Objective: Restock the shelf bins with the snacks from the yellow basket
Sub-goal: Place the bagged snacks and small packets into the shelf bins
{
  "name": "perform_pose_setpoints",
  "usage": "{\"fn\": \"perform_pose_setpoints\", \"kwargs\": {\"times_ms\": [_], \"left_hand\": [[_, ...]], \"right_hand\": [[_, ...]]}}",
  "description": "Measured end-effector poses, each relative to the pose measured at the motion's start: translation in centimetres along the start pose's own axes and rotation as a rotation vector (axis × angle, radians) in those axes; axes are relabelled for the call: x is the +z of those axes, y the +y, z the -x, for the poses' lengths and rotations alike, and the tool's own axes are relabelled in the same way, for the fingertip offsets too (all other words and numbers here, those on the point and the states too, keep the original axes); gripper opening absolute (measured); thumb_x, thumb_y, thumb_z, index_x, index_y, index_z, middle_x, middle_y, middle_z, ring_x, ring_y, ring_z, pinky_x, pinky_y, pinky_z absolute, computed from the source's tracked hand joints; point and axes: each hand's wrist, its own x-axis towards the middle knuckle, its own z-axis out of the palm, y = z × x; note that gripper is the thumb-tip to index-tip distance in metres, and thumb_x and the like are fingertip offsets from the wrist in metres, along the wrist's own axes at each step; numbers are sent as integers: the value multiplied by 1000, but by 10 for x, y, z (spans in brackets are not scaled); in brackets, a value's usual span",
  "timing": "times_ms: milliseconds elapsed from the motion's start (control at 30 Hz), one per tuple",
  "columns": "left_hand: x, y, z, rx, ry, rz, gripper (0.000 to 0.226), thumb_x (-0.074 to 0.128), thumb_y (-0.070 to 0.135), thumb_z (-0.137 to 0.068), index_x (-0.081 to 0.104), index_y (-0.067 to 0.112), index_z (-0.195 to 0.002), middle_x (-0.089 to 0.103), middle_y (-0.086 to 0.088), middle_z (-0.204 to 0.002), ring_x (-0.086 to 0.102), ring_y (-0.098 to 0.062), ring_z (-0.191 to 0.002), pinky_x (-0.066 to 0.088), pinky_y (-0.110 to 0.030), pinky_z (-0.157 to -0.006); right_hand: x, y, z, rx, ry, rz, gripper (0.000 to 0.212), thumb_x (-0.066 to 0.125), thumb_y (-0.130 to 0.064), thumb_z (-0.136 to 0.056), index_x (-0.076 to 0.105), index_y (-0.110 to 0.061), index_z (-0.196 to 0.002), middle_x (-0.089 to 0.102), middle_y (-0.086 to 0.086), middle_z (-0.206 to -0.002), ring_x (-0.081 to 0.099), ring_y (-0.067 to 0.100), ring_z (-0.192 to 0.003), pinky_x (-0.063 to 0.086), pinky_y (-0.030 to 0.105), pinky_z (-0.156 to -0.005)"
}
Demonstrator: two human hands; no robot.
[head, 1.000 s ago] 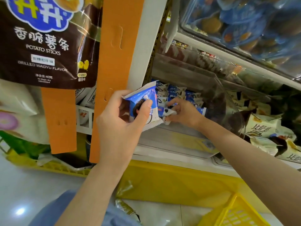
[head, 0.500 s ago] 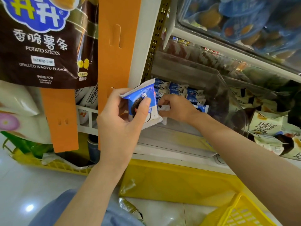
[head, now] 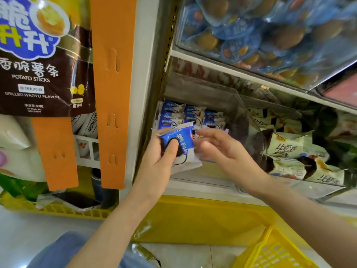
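right hand has left the bin, fingers loose; left hand grips blue packet.

Snack packet in left hand before shelf bin, basket below right.

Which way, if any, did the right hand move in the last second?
Yes. The right hand has pulled back from the stacked blue packets in the clear bin, toward the bin's front and the blue packet in the left hand.
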Motion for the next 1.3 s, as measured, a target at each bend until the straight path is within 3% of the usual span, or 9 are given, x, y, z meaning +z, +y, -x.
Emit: {"fn": "perform_pose_setpoints", "kwargs": {"times_ms": [100,333,467,567,733,933,1133,1233,1300], "left_hand": [[12,-3,2,-102,-100,30,15,49,23,-93,52,29,-106,61,6,-106,58,8,-88,46,-7,-70],[19,-5,2,-137,-170,-65,43,73,25,-72,58,30,-112,66,10,-107,60,-1,-100,47,-20,-87],[19,-6,1,-46,-225,-206,37,72,14,-77,59,41,-99,67,19,-99,60,5,-95,48,-16,-84],[20,-7,0,-38,-289,-237,38,70,11,-78,57,42,-98,66,19,-97,61,5,-94,51,-20,-84],[17,-7,-1,-42,-324,-275,34,68,18,-80,54,43,-98,63,18,-97,60,7,-90,52,-15,-71],[16,-7,-2,-81,-113,-102,28,71,25,-76,59,37,-99,67,13,-92,63,4,-85,48,-9,-64],[18,-7,1,173,-58,-475,31,61,32,-82,51,38,-111,58,23,-102,51,9,-96,42,-9,-80],[9,-9,-5,327,-73,-827,40,49,39,-85,52,27,-123,52,18,-107,39,6,-103,30,-18,-89],[3,-13,-7,337,-133,-975,37,46,38,-88,57,22,-119,61,9,-110,50,-5,-103,33,-24,-91]], "right_hand": [[-1,-2,15,69,-23,40,47,64,-37,-78,51,-24,-122,66,-12,-105,62,3,-99,51,23,-87],[-14,4,30,188,21,-128,38,66,-31,-78,57,-23,-114,69,-7,-106,65,3,-95,50,16,-70],[-21,1,34,96,142,43,36,58,-47,-73,57,-29,-104,67,-9,-104,64,4,-96,52,28,-86],[-24,-6,33,56,203,112,24,59,-46,-73,64,-27,-86,69,-3,-89,66,12,-86,55,36,-79],[-25,-6,27,188,185,-140,20,62,-27,-83,61,-13,-70,70,3,-78,66,12,-75,55,20,-65],[-13,1,29,277,51,-486,33,55,-33,-86,58,-9,-109,68,5,-113,64,16,-105,53,26,-87],[-17,4,14,212,189,-390,29,67,-36,-77,67,-23,-103,72,-1,-100,68,12,-91,54,23,-75],[-36,15,-18,236,349,15,14,68,-31,-81,67,-29,-95,70,-7,-96,65,2,-86,47,16,-78],[-44,30,-41,206,351,299,29,70,-23,-82,63,-18,-109,65,-4,-97,60,5,-86,45,13,-76]]}}
